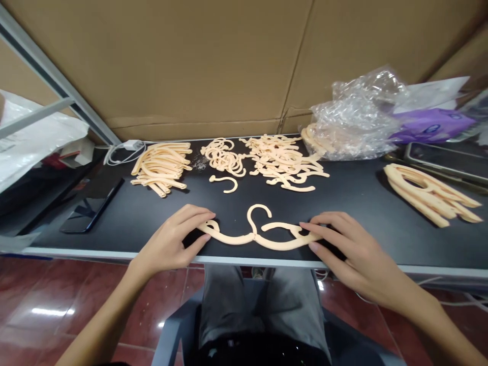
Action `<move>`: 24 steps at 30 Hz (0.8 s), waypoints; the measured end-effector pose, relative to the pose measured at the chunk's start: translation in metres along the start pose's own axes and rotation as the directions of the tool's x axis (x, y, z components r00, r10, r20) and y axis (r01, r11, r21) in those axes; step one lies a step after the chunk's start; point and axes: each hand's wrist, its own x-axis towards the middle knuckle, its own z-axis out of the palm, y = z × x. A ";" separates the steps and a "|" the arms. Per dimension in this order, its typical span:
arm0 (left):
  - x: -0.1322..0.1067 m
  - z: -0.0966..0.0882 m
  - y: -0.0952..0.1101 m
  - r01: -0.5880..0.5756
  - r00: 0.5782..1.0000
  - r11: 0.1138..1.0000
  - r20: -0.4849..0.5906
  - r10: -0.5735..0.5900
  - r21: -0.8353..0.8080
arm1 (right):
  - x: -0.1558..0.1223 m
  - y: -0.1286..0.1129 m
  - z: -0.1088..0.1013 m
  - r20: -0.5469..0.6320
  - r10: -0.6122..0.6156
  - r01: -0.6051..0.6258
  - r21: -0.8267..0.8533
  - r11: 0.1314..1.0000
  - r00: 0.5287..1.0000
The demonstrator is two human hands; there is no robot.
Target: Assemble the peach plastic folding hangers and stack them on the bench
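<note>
A peach plastic hanger [254,236] lies flat near the front edge of the black table [362,203], its hook pointing away from me. My left hand [175,239] rests on its left arm, fingers curled around the end. My right hand [343,249] presses on its right arm with fingers stretched flat over the tip. Both hands touch the hanger.
Piles of peach parts lie behind: curved arms [162,165], hooks [223,157], one loose hook [225,182], mixed pieces [284,160]. Finished hangers [430,193] are stacked at right. A clear plastic bag [354,119], a phone [91,203] and a white charger [131,145] are also there.
</note>
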 end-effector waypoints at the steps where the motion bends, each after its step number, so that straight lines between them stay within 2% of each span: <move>1: 0.001 0.000 0.000 -0.003 1.000 1.000 0.002 0.003 0.003 | 0.000 -0.001 0.000 -0.006 0.010 -0.010 0.004 1.000 1.000; 8: 0.000 0.000 -0.001 -0.012 1.000 1.000 0.008 0.012 0.014 | 0.001 -0.004 -0.001 -0.056 0.057 -0.055 0.030 0.998 0.997; 24: -0.001 0.000 0.002 0.032 0.999 0.999 0.005 -0.032 0.016 | -0.001 0.001 0.005 -0.109 -0.017 0.018 0.010 1.000 0.994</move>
